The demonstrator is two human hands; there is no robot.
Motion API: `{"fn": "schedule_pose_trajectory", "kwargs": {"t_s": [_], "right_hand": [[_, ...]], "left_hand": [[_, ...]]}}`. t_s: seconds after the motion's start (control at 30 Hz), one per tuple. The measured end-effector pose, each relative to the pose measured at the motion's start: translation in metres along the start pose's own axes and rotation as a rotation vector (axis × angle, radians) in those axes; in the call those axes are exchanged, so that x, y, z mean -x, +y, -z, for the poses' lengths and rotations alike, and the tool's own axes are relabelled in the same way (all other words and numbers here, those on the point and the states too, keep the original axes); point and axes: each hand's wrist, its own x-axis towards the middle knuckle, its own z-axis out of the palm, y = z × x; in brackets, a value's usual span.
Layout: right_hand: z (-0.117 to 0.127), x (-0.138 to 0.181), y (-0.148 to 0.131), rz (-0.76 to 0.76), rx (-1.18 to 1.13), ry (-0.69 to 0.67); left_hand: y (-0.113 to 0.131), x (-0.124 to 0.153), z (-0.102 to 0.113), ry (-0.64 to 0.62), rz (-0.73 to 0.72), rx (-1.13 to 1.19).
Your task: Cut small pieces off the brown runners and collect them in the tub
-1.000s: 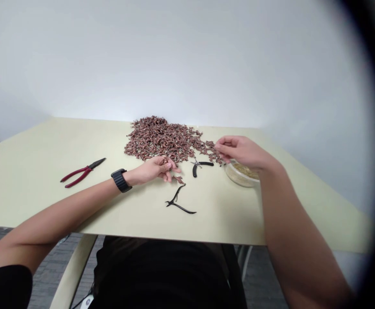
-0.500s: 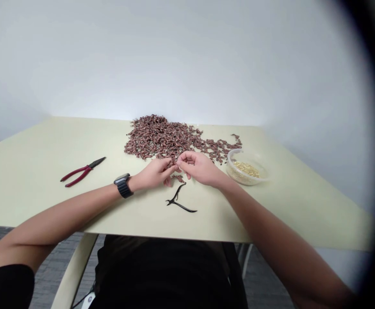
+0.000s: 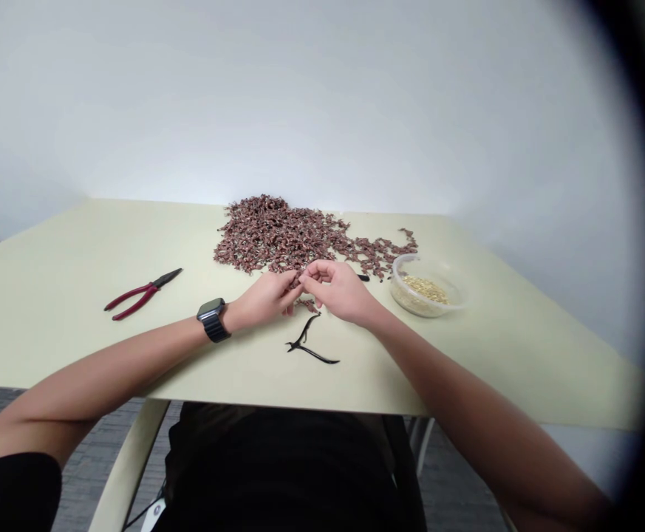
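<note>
My left hand (image 3: 265, 295) and my right hand (image 3: 338, 289) meet fingertip to fingertip over the table, just in front of a big heap of small reddish-brown pieces (image 3: 283, 236). Both hands pinch at the same tiny piece between them; it is too small to make out. A small cluster of the brown pieces (image 3: 306, 304) lies right under the fingers. Black nippers (image 3: 306, 344) lie on the table just in front of the hands. A black watch sits on my left wrist.
Red-handled pliers (image 3: 140, 293) lie to the left on the pale table (image 3: 67, 310). A clear plastic bowl (image 3: 428, 292) with yellowish bits stands to the right. The black handle of another small tool (image 3: 363, 278) peeks out behind my right hand. A white wall rises behind.
My right hand came from over the bowl at the right to meet my left hand in the middle. It now covers the small black-handled pliers. My left hand has hardly moved.
</note>
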Motion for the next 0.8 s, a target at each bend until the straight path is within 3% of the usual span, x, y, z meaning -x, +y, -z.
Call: {"fn": "schedule_pose_trajectory", "kwargs": {"t_s": [0.2, 0.5, 0.8], "right_hand": [[-0.007, -0.001, 0.008, 0.065, 0.039, 0.063], [-0.013, 0.005, 0.000, 0.259, 0.344, 0.187], [-0.013, 0.002, 0.006, 0.118, 0.066, 0.143]], "left_hand": [[-0.001, 0.000, -0.001, 0.015, 0.007, -0.029], [0.000, 0.000, -0.002, 0.093, -0.020, -0.140], [0.005, 0.000, 0.000, 0.081, -0.016, -0.090]]}}
